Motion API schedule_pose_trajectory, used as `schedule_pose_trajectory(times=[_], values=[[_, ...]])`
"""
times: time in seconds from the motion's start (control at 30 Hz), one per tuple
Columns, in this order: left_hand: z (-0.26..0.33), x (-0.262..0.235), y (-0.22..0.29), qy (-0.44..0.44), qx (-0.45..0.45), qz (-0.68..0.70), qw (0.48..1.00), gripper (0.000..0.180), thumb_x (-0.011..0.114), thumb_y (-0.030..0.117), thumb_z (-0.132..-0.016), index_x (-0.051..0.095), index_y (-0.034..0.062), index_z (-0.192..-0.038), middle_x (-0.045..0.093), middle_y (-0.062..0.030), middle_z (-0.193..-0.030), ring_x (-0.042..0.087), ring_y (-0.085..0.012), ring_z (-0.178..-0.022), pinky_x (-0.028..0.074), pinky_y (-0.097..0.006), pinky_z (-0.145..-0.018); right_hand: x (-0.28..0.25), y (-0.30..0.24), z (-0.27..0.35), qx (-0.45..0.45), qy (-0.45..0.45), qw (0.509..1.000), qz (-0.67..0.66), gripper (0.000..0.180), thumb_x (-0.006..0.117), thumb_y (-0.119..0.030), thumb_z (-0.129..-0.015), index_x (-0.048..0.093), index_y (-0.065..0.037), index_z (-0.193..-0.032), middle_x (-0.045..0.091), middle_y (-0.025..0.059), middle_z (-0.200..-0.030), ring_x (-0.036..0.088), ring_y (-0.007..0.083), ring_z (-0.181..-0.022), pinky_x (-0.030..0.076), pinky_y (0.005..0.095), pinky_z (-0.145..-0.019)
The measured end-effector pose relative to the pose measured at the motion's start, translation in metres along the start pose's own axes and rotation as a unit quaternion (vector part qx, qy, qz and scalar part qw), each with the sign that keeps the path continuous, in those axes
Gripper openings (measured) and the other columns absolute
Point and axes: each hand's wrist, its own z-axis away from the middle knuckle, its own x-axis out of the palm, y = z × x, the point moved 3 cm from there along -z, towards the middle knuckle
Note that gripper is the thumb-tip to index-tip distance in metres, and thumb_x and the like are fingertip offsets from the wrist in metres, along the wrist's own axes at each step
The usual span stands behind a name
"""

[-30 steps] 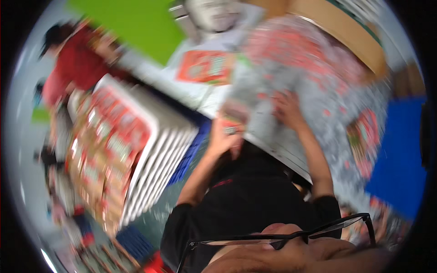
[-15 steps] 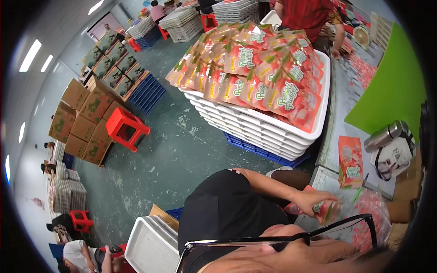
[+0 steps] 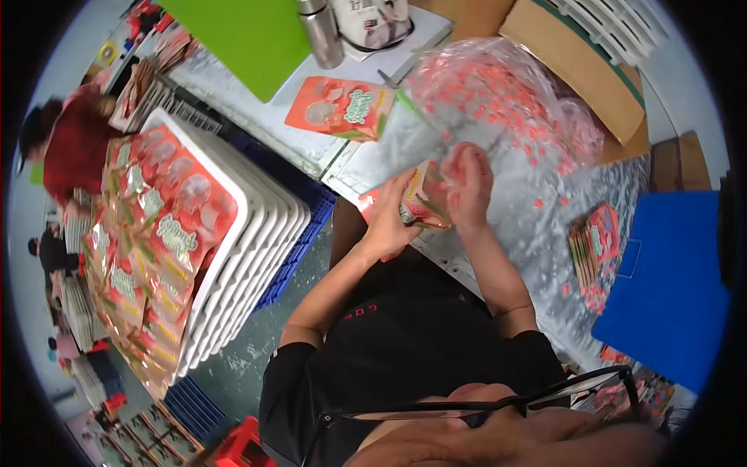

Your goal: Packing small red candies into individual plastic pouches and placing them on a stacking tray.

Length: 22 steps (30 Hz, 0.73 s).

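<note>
Both hands grip one small snack pouch [image 3: 420, 204] over the counter [image 3: 498, 210]: left hand [image 3: 391, 218] pinching its side, right hand [image 3: 467, 180] closed at its mouth. Best keep it upright. Beyond lie a clear bag of sweets [image 3: 506, 101] and another pouch [image 3: 338, 109].

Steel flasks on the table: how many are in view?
1: a steel flask stands at the table's far edge, beside the green board. Others may be hidden.

Open metal tabletop [image 3: 537, 226] right of the hands, hemmed by clear bag [image 3: 506, 97], pouch stack [image 3: 595, 245], blue board [image 3: 669, 288].
</note>
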Motion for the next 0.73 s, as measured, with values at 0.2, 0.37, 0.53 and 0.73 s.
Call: schedule_pose_trajectory(times=[0.2, 0.37, 0.53, 0.73], values=[[0.003, 0.005, -0.004, -0.003, -0.009, 0.000, 1.000, 0.102, 0.083, 0.001, -0.063, 0.039, 0.0049, -0.155, 0.048, -0.0211, -0.146, 0.046, -0.0403, -0.140, 0.040, -0.047, -0.117, -0.014, -0.003, 0.016, -0.072, -0.146, 0.960, 0.227, 0.016, 0.062, -0.014, -0.104, 0.069, -0.003, -0.113, 0.067, 0.0023, -0.108, 0.062, 0.0096, -0.093, 0.050, 0.0260, -0.085], [0.004, 0.008, -0.005, -0.012, 0.014, -0.025, 1.000, 0.104, 0.084, 0.002, -0.065, 0.036, 0.0058, -0.157, 0.049, -0.0211, -0.145, 0.046, -0.0403, -0.139, 0.040, -0.048, -0.116, 0.007, -0.019, 0.031, -0.163, -0.187, 0.863, 0.440, 0.023, 0.066, -0.010, -0.099, 0.067, -0.002, -0.120, 0.065, 0.0112, -0.120, 0.064, 0.0236, -0.110, 0.050, 0.0346, -0.095], [0.005, 0.004, -0.017, 0.002, -0.005, 0.020, 1.000, 0.103, 0.087, 0.008, -0.065, 0.037, 0.0036, -0.155, 0.044, -0.0237, -0.147, 0.045, -0.0436, -0.139, 0.040, -0.050, -0.116, 0.028, -0.028, 0.052, -0.288, -0.315, 0.710, 0.559, 0.044, 0.062, -0.024, -0.100, 0.061, -0.006, -0.140, 0.054, 0.0186, -0.148, 0.048, 0.0374, -0.140, 0.034, 0.0517, -0.117], [0.004, -0.015, -0.011, 0.070, -0.048, 0.100, 0.991, 0.100, 0.087, 0.009, -0.071, 0.035, 0.0041, -0.156, 0.045, -0.0193, -0.149, 0.044, -0.0409, -0.142, 0.038, -0.049, -0.119, -0.033, 0.018, -0.022, -0.310, -0.191, 0.710, 0.603, 0.061, 0.061, -0.036, -0.100, 0.050, -0.012, -0.155, 0.040, 0.0196, -0.164, 0.036, 0.0393, -0.151, 0.021, 0.0503, -0.124]])
